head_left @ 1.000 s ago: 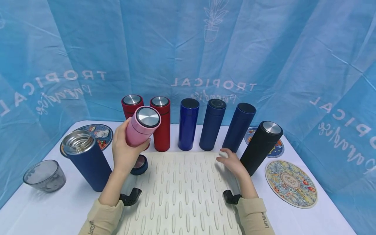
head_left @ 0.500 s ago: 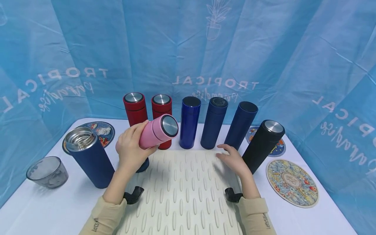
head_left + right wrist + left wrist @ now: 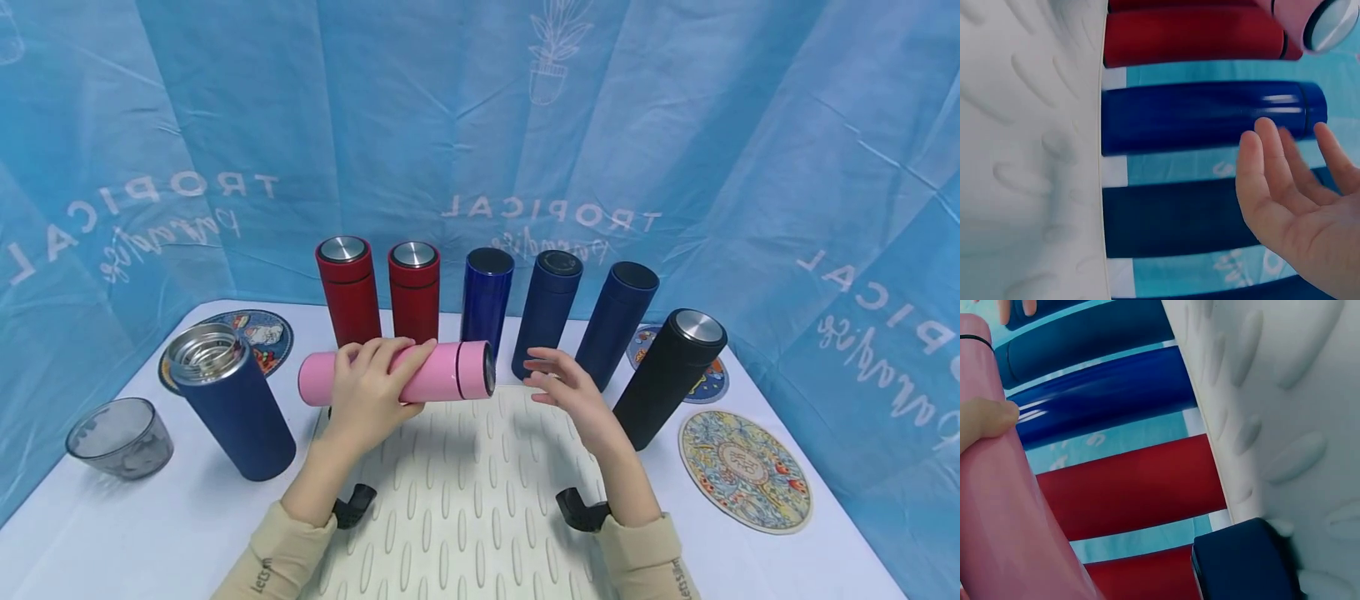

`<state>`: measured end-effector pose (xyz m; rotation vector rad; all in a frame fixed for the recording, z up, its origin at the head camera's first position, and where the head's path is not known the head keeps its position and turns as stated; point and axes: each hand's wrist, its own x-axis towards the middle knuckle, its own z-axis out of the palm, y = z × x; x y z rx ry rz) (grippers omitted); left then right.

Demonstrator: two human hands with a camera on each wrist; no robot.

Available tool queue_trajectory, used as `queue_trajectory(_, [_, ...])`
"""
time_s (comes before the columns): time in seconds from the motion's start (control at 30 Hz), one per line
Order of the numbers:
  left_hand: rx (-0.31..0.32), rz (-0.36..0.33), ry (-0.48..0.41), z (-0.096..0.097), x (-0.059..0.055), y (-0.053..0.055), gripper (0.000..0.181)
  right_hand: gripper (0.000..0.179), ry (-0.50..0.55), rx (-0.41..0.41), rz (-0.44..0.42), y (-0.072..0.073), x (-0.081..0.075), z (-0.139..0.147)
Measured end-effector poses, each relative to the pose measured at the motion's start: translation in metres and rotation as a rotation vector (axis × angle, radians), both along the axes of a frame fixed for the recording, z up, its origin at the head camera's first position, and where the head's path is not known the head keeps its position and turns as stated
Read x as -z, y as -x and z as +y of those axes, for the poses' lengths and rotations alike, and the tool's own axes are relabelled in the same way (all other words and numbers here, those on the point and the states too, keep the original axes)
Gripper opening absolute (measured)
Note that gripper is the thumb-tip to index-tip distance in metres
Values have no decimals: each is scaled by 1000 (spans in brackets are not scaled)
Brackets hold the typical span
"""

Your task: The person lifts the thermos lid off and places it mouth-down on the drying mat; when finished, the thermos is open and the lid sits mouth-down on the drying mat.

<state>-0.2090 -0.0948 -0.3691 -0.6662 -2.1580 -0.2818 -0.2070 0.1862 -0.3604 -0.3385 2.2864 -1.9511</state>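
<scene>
A pink thermos (image 3: 442, 372) lies level in the air above the white textured mat (image 3: 457, 517), its lidded end pointing right. My left hand (image 3: 375, 387) grips it round the middle; in the left wrist view the thumb (image 3: 997, 417) lies along its side. Off the lid's right side, my right hand (image 3: 572, 396) is raised with parted fingers and holds nothing. In the right wrist view its palm shows, and the pink lid (image 3: 1329, 25) is apart from it. A dark blue lid (image 3: 1241, 559) sits on the mat under the thermos.
Two red thermoses (image 3: 415, 292), a glossy blue one (image 3: 486, 292) and navy ones (image 3: 546, 308) stand behind the mat. A black thermos (image 3: 663, 383) stands right. Left are an uncapped navy thermos (image 3: 243, 417) and a glass bowl (image 3: 123, 442). Round coasters (image 3: 746, 471) lie at both sides.
My left hand has tipped the pink thermos from nearly upright to level and brought it rightward and lower. My right hand has lifted and moved left towards its lid.
</scene>
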Motion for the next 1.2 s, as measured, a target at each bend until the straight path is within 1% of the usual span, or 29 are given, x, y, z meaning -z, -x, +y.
queue_trajectory(0.07, [6,-8,33,2,1,-1,80,47,12,-22,-35,-2,-1,-5])
queue_trajectory(0.17, [19,-15,88,5,3,-2,78,49,-4,-53,-90,-3,-1,-13])
queue_trajectory(0.23, [33,-14,119,8,5,-3,78,51,-36,-75,-114,-4,1,-18])
queue_trajectory(0.3, [45,-8,144,9,6,-3,77,53,-70,-78,-139,-4,3,-23])
queue_trajectory(0.47, [64,18,202,13,9,-3,79,56,-116,-82,-169,-5,8,-30])
queue_trajectory(0.57, [76,34,225,15,9,-4,81,53,-121,-95,-163,-5,8,-31])
queue_trajectory(0.7, [82,58,235,15,8,-4,82,50,-85,-114,-136,-5,8,-30])
queue_trajectory(0.83, [87,67,235,15,8,-2,81,50,-56,-138,-117,-5,8,-29])
queue_trajectory(1.03, [127,71,219,13,10,-1,73,49,-57,-175,-144,-4,11,-26])
queue_trajectory(1.2, [136,72,220,12,9,-2,74,52,-40,-199,-145,-2,14,-24])
